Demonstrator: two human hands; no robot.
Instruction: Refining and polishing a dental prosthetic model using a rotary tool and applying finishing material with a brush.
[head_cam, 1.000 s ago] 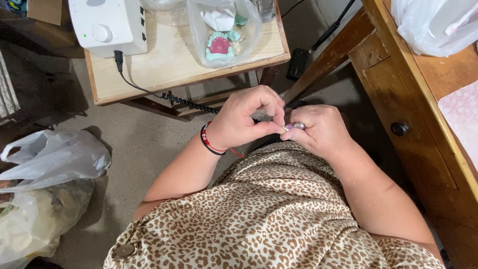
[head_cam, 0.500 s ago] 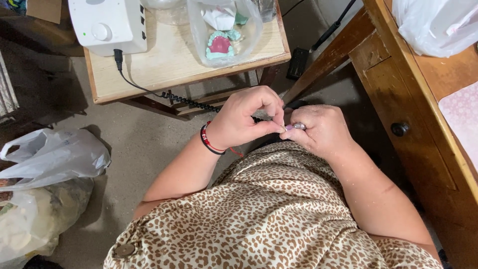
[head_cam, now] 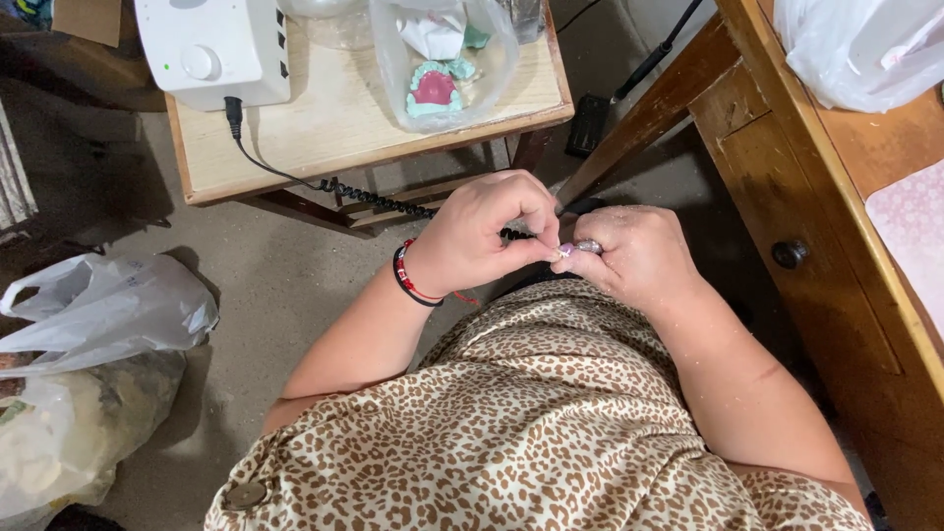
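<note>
Both hands meet over the lap, above a leopard-print fabric garment (head_cam: 551,423). The left hand (head_cam: 482,236), with a red-and-black beaded bracelet (head_cam: 405,277) at its wrist, has its fingers curled and thumb and fingertips pinched together on a small pinkish piece (head_cam: 567,251). The right hand (head_cam: 634,256) is closed around a slim silver metal handpiece (head_cam: 587,246), whose tip touches that piece between the two hands. What the piece is cannot be told; it is mostly hidden by the fingers.

On the small light wooden side table (head_cam: 334,128), a white box-shaped machine with a round knob (head_cam: 211,44) sits at the far left corner, its black coiled cord (head_cam: 374,197) dropping over the near edge. Near the right edge lies a clear plastic bag (head_cam: 442,59) holding a pink-and-teal dental model (head_cam: 435,88). A white plastic bag (head_cam: 98,310) lies on the floor at left, and another pale plastic bag (head_cam: 855,49) rests on the dark wooden desk (head_cam: 836,246) at right.
</note>
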